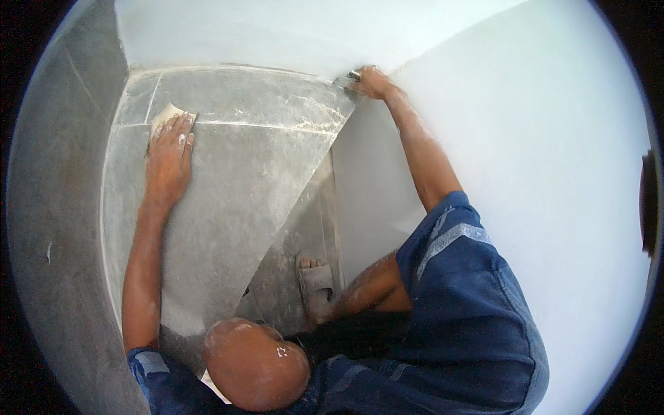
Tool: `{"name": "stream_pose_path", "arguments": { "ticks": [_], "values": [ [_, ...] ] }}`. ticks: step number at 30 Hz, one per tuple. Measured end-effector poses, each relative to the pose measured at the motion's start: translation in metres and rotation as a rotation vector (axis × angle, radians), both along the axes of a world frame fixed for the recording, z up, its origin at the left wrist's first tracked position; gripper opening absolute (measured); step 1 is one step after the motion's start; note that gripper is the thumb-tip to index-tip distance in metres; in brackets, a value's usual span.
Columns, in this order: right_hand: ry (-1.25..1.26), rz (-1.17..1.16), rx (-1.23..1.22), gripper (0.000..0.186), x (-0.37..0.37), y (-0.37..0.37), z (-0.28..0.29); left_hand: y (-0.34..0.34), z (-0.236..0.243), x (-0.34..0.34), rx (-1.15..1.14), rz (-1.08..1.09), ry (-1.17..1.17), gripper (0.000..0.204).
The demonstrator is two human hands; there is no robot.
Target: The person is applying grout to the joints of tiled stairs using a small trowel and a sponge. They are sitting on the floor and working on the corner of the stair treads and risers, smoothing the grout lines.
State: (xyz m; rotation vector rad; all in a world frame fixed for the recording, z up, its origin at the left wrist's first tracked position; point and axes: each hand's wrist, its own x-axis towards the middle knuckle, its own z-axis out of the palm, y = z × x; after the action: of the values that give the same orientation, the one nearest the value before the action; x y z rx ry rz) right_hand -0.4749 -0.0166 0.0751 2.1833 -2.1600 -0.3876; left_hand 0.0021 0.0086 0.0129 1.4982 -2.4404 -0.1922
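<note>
My left hand (168, 158) is at the upper left with its fingers stretched over a thin beige sheet (166, 114). The sheet sticks out past the fingertips against the grey panel (228, 180); the thumb is hidden. White smears mark the fingers. At the panel's far right corner, my right hand (375, 82) is closed around a putty knife (353, 75), only partly visible. Its metal blade meets the seam where the panel joins the white walls. White lines and patches run over the panel's far strip.
A white wall (242, 31) rises behind the panel, and another white wall (553, 180) stands at the right. Below the panel's slanting edge, a sandalled foot (316, 280) rests on the grey floor (277, 283). A darker grey surface (55, 207) extends along the left.
</note>
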Motion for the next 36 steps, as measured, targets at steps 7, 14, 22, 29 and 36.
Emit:
{"name": "stream_pose_path", "arguments": {
  "ticks": [7,14,22,29,36],
  "values": [
    [-0.081,0.006,0.106,0.034,0.005,-0.010,0.007,0.003,0.001,0.005,0.000,0.036,-0.044,0.044],
    [-0.086,0.005,0.076,0.033,0.022,-0.004,0.006,0.003,0.001,0.013,-0.021,0.030,-0.047,0.045],
    [-0.074,-0.043,0.146,0.034,-0.002,0.003,0.006,-0.001,-0.006,0.005,-0.033,0.009,-0.009,0.045],
    [0.002,-0.115,-0.044,0.030,-0.002,-0.006,-0.006,-0.003,0.000,0.002,-0.011,-0.034,0.013,0.045],
    [0.097,0.099,-0.012,0.026,0.007,0.012,-0.013,0.003,0.002,0.005,-0.020,0.017,-0.012,0.045]
  ]
}}
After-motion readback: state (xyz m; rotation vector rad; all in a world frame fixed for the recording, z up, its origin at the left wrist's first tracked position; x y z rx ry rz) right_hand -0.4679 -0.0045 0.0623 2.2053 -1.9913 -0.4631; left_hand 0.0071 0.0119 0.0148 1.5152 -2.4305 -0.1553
